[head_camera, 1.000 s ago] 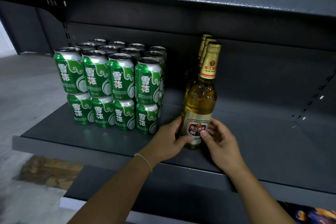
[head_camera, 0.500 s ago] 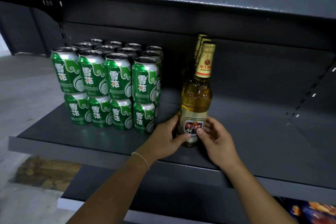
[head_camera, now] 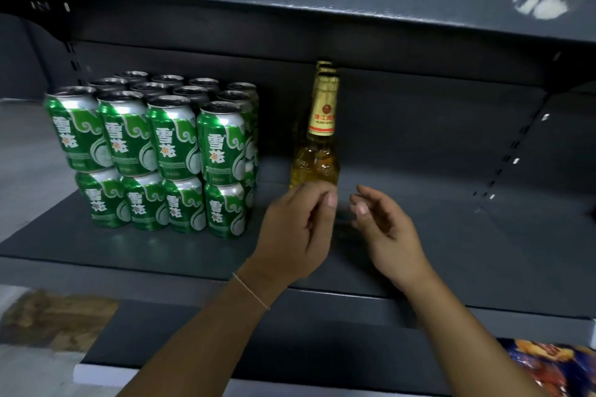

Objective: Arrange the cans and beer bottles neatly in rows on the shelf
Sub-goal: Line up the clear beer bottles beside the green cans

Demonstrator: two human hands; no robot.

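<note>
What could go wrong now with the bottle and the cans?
1. Both hands, left and right, hover loosely curled just in front of the front bottle; a careless move could knock it into the bottles behind.
2. The cans are stacked two high close beside the bottle; a falling bottle might topple them.

Green cans point(head_camera: 154, 151) stand stacked two high in rows at the shelf's point(head_camera: 451, 251) left. A beer bottle point(head_camera: 317, 138) stands upright beside them. Near it, the left hand point(head_camera: 300, 232) and right hand point(head_camera: 387, 232) hover loosely curled, holding nothing.
</note>
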